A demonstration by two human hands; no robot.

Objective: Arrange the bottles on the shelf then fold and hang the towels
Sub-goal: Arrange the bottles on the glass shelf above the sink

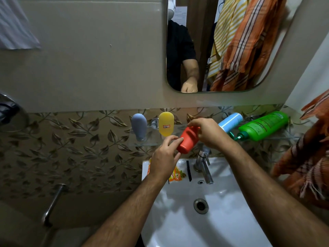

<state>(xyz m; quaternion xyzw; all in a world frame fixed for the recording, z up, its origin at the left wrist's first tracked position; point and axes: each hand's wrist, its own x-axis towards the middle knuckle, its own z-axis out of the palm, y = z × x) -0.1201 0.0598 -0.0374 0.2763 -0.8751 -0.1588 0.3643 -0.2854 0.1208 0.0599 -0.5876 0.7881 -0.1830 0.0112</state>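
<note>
A red bottle point(187, 140) hangs tilted just in front of the glass shelf point(151, 144). My right hand point(208, 133) grips its upper end, and my left hand point(164, 157) holds its lower end with fingertips and thumb. On the shelf a grey bottle point(139, 126) and a yellow bottle point(166, 123) stand cap-down at the left. A blue bottle point(230, 122) and a green pump bottle point(263, 126) lie on their sides at the right. An orange striped towel point(308, 157) hangs at the right edge.
Below the shelf is a white sink point(204, 220) with a steel tap point(203, 165); an orange packet point(176, 174) and a black comb point(188, 171) lie on its rim. A mirror point(222, 45) above reflects hanging towels. A towel ring point(12, 111) and wall tap point(53, 202) are at left.
</note>
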